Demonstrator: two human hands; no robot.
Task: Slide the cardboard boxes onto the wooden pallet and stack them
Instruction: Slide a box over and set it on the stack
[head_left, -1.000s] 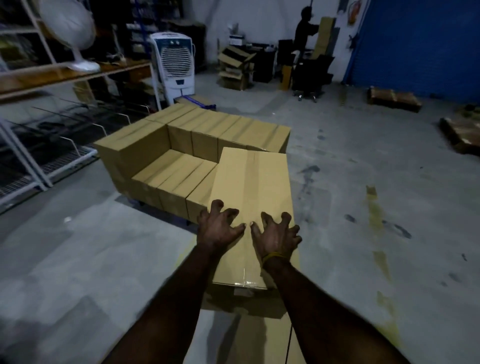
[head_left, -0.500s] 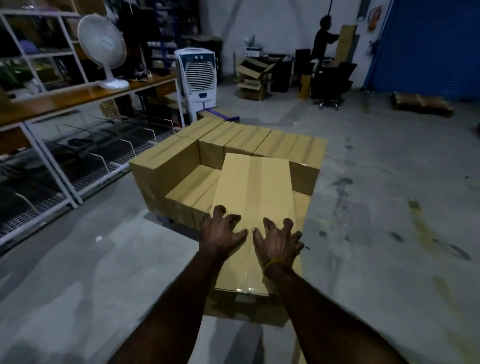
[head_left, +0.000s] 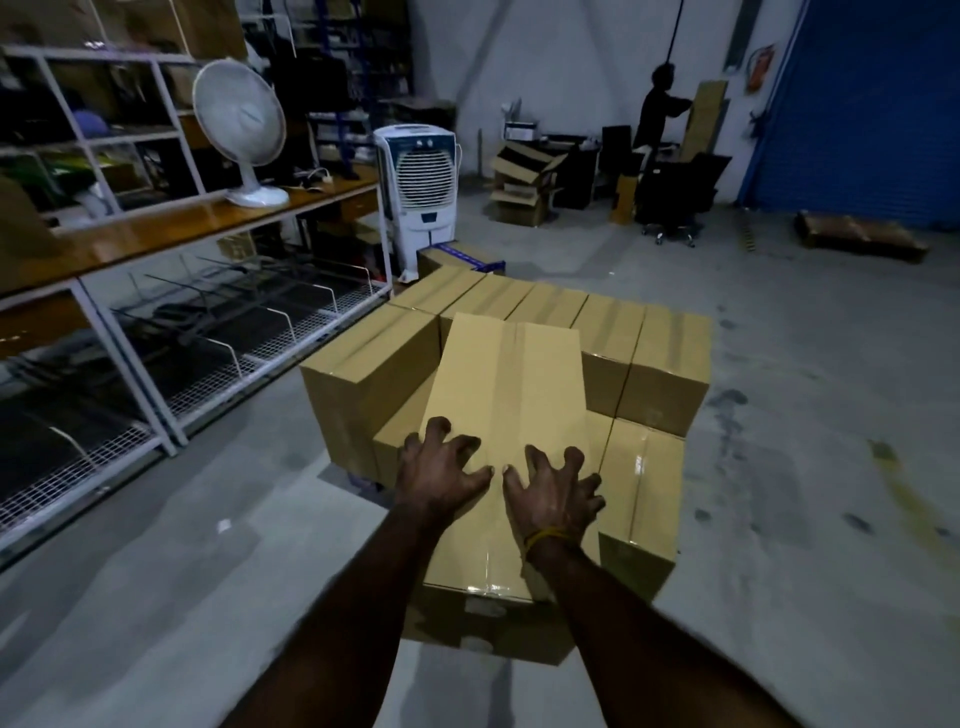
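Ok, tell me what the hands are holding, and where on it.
Nothing is gripped. The left hand and right hand press spread, bent fingers on the near part of the top face of the long cardboard box.

Just one view here, a wide-angle cam on the person's head, looking forward and down along both forearms. The hands (head_left: 498, 480) and the long box (head_left: 506, 395) sit close, mid-frame. Past them it takes in the warehouse floor (head_left: 810, 467), shelves (head_left: 171, 270) on the left, back wall (head_left: 545, 62) far off
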